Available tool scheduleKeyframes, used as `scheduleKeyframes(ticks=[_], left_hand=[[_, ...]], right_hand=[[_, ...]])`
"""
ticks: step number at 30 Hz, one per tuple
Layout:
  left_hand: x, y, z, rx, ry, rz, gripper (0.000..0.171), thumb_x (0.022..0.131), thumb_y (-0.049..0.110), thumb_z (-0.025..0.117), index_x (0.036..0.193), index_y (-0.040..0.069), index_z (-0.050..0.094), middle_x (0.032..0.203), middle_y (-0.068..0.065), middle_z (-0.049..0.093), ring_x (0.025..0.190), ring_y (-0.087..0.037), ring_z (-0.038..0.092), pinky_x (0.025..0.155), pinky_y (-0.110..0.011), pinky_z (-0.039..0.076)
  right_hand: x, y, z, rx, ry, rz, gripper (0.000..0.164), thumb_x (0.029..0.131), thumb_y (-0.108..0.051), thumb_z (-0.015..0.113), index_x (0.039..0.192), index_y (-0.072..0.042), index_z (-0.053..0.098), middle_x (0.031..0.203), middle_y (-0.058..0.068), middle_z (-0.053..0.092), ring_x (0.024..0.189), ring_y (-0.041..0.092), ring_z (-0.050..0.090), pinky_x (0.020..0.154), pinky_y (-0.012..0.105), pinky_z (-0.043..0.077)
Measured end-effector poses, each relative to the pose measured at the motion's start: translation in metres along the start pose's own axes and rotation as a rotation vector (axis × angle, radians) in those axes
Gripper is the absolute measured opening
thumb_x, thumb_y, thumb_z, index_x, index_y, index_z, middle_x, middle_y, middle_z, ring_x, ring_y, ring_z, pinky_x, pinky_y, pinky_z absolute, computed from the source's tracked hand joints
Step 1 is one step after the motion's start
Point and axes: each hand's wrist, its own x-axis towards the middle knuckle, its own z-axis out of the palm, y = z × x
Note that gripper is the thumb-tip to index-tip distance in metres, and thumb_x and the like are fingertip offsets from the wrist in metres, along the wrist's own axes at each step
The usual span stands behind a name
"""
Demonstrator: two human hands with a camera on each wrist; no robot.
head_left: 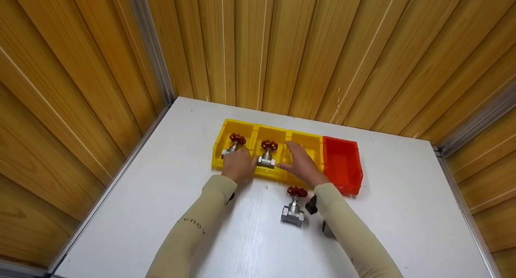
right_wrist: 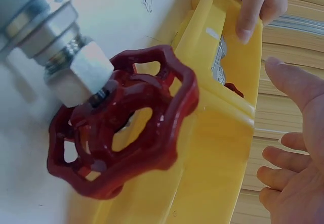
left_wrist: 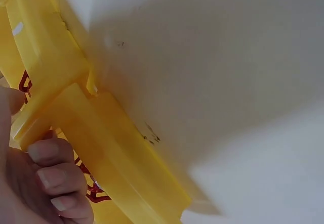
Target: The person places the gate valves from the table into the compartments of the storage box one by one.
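In the head view, my left hand grips the wall between the first two yellow bins, thumb on the second bin's side, fingers curled on the first's. A gate valve with a red handwheel stands in the first bin, partly behind that hand. Another gate valve is in the second bin. My right hand hovers over the third yellow bin, thumb and fingers spread and holding nothing. Below its wrist a third gate valve stands on the table; its red handwheel looms large in the right wrist view.
A red bin adjoins the yellow row on the right. Beside the right forearm, a dark grey metal piece is mostly hidden by the sleeve. Wood-patterned panels rise behind the white table and at both sides.
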Motion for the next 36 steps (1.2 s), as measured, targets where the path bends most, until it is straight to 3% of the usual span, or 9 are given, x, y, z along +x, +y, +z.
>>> scheduleKeyframes(ticks=[4, 9, 14, 20, 22, 26, 29, 36], left_hand=[[-0.001, -0.001, -0.002, -0.038, 0.022, -0.002, 0.064, 0.097, 0.059, 0.039, 0.107, 0.001, 0.064, 0.058, -0.001, 0.043, 0.052, -0.016, 0.044, 0.047, -0.032, 0.036], [-0.001, -0.002, -0.007, -0.020, 0.075, 0.003, 0.067, 0.097, 0.063, 0.035, 0.096, 0.003, 0.064, 0.055, 0.001, 0.035, 0.048, -0.014, 0.036, 0.042, -0.030, 0.024], [0.000, -0.001, -0.008, -0.011, 0.134, 0.015, 0.062, 0.097, 0.063, 0.034, 0.081, 0.008, 0.058, 0.055, 0.002, 0.033, 0.046, -0.013, 0.034, 0.041, -0.030, 0.022], [0.001, 0.006, -0.010, -0.003, 0.230, 0.078, 0.058, 0.096, 0.059, 0.041, 0.063, 0.013, 0.049, 0.050, 0.004, 0.026, 0.040, -0.011, 0.026, 0.039, -0.028, 0.016], [0.002, 0.009, -0.010, 0.009, 0.240, 0.096, 0.058, 0.096, 0.059, 0.042, 0.064, 0.012, 0.052, 0.049, 0.004, 0.026, 0.040, -0.011, 0.024, 0.039, -0.028, 0.015], [0.002, 0.015, -0.008, 0.033, 0.233, 0.102, 0.054, 0.096, 0.058, 0.043, 0.084, 0.009, 0.062, 0.049, 0.003, 0.029, 0.041, -0.013, 0.027, 0.042, -0.029, 0.019], [0.002, 0.019, -0.008, 0.037, 0.230, 0.106, 0.051, 0.096, 0.056, 0.044, 0.094, 0.008, 0.061, 0.048, 0.003, 0.030, 0.040, -0.013, 0.028, 0.042, -0.029, 0.020], [-0.001, 0.027, -0.004, 0.018, 0.264, 0.166, 0.044, 0.096, 0.053, 0.048, 0.085, 0.011, 0.057, 0.047, 0.005, 0.025, 0.039, -0.009, 0.020, 0.038, -0.026, 0.014]], right_hand=[[-0.006, 0.004, -0.002, -0.010, -0.003, -0.008, 0.093, 0.079, -0.055, 0.071, 0.153, -0.027, 0.022, 0.162, -0.001, 0.018, 0.151, 0.029, 0.014, 0.117, 0.054, 0.020], [-0.010, 0.008, -0.002, 0.011, 0.004, -0.009, 0.099, 0.074, -0.065, 0.068, 0.153, -0.028, 0.021, 0.162, -0.001, 0.017, 0.151, 0.029, 0.013, 0.117, 0.054, 0.020], [-0.013, 0.011, 0.001, 0.016, 0.009, -0.013, 0.096, 0.077, -0.061, 0.069, 0.154, -0.028, 0.021, 0.163, 0.000, 0.017, 0.150, 0.030, 0.015, 0.117, 0.054, 0.020], [-0.016, 0.013, 0.004, -0.009, 0.017, -0.023, 0.092, 0.080, -0.056, 0.069, 0.153, -0.027, 0.021, 0.162, 0.003, 0.017, 0.150, 0.031, 0.017, 0.117, 0.054, 0.021], [-0.018, 0.013, 0.004, -0.023, 0.021, -0.024, 0.091, 0.081, -0.054, 0.069, 0.154, -0.025, 0.021, 0.162, 0.004, 0.017, 0.150, 0.031, 0.017, 0.117, 0.054, 0.021], [-0.021, 0.014, 0.004, -0.029, 0.037, -0.018, 0.087, 0.084, -0.045, 0.072, 0.153, -0.024, 0.022, 0.161, 0.003, 0.021, 0.149, 0.031, 0.020, 0.116, 0.055, 0.023], [-0.023, 0.016, 0.004, -0.035, 0.048, -0.021, 0.087, 0.084, -0.042, 0.073, 0.153, -0.023, 0.024, 0.161, 0.003, 0.023, 0.148, 0.032, 0.022, 0.115, 0.055, 0.024], [-0.029, 0.023, 0.004, -0.043, 0.058, -0.037, 0.086, 0.084, -0.041, 0.073, 0.152, -0.021, 0.026, 0.159, 0.006, 0.026, 0.147, 0.033, 0.023, 0.116, 0.054, 0.023]])
